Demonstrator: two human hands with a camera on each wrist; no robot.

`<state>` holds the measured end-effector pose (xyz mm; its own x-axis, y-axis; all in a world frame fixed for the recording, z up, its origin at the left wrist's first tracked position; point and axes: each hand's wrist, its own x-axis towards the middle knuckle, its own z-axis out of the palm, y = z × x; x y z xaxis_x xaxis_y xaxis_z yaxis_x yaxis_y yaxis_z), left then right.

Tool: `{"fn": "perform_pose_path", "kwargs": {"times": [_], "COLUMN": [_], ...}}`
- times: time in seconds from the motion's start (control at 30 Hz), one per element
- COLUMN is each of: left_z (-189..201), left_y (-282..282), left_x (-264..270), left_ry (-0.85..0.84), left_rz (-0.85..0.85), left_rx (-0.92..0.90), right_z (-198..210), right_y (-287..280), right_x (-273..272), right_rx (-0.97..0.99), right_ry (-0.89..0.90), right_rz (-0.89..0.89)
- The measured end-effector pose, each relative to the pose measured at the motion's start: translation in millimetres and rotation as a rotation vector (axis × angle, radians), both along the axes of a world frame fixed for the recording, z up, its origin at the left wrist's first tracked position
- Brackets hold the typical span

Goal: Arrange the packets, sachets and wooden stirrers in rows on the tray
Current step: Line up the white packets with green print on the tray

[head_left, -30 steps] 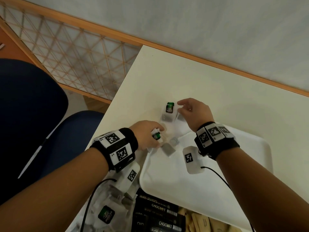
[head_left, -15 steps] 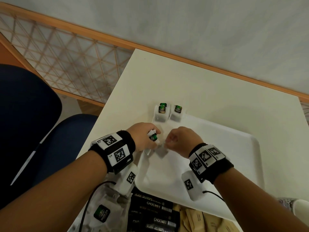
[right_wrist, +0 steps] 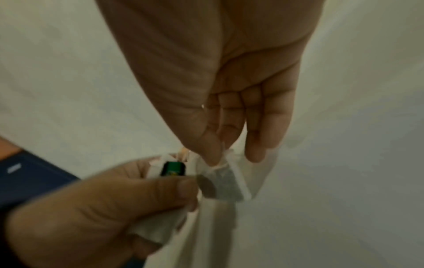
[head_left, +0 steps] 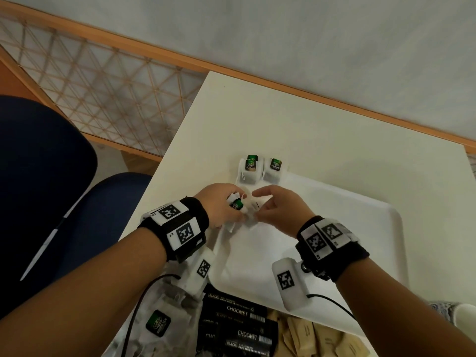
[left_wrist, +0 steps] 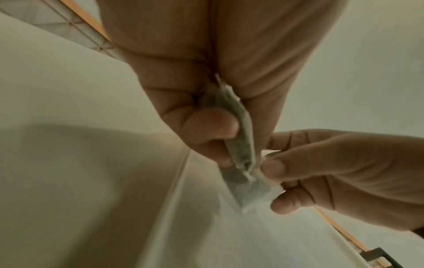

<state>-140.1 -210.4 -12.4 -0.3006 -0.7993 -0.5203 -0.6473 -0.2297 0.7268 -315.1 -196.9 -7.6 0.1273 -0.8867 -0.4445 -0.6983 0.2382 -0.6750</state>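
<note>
Black wristbands (head_left: 180, 228), white coded tags, wrist cameras, thin black cables.

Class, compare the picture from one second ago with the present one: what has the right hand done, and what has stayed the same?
The right hand left the tea bags at the tray's far corner, came back toward the left hand, and now pinches a tea bag there. The left hand holds its bundle of tea bags as before.

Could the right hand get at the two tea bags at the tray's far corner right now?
Probably not at once: the right hand is pinching a tea bag taken from the left hand. The path to the placed tea bags looks clear.
</note>
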Motion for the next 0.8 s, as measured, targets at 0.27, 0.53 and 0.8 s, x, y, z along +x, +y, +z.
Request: {"fn": "perform_pose_path", "kwargs": {"times": [0.27, 0.53, 0.8], "left_z": [3.5, 0.0, 5.6], "left_y": [-4.5, -6.1, -4.9], "left_x": [-0.4, -0.5, -0.2], "left_ry": [0.289, 0.304, 0.313], "left_rz": [0.13, 0.176, 0.136], "left_rx": [0.088, 0.02, 0.057], "right_z": [21.1, 35.3, 44.0], "right_y": [-8.3, -9.1, -8.7], "right_x": [-7.5, -11.0, -10.6], "right_rx": [-0.026, -0.036, -0.259], "right_ry": [-0.3, -0.427, -0.162], "right_rz": [-0.056, -0.038, 0.346]}}
